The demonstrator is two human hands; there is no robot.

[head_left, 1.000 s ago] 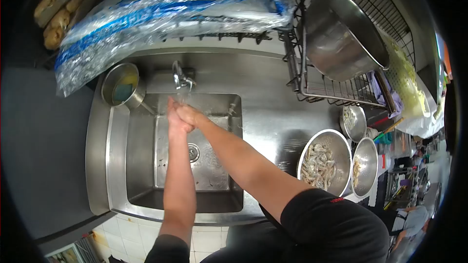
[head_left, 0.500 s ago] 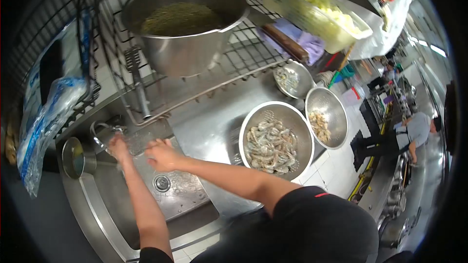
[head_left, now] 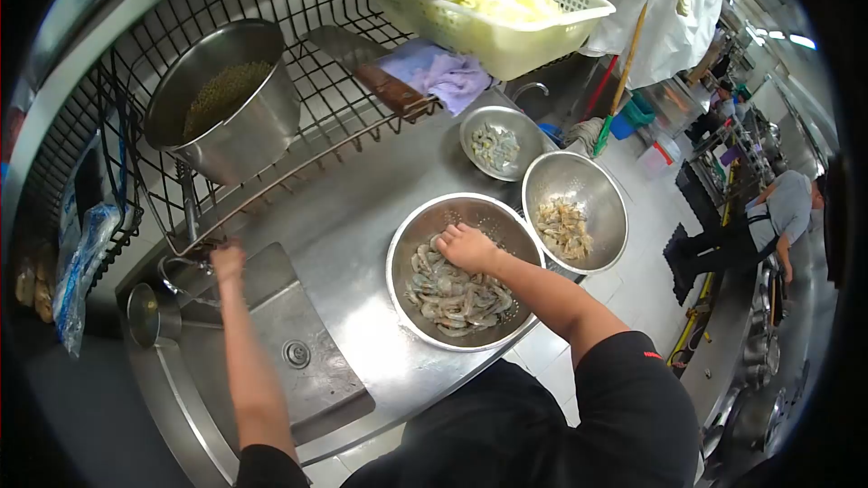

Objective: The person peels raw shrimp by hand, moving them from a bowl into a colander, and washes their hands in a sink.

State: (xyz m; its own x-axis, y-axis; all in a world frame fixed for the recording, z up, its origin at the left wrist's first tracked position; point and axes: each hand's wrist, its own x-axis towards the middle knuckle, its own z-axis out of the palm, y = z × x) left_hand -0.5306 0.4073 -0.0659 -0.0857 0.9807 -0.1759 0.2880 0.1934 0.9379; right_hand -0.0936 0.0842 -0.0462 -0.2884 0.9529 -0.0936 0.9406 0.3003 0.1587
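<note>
My right hand reaches into a large steel colander and rests on a heap of grey shrimp, its fingers curled down among them. At the back of the sink, my left hand is up by the faucet; its fingers are small and partly hidden at the tap. Beside the large colander stand a second one with orange-tinted shrimp pieces and a smaller steel bowl with pale shrimp.
On the wire rack are a steel pot, a cleaver with a wooden handle, a purple cloth and a basket of cabbage. A small pot stands left of the sink. A co-worker stands far right.
My hands, together under the faucet a second ago, have parted. The right one has moved right into the large colander; the left stays near the tap. The view has swung right.
</note>
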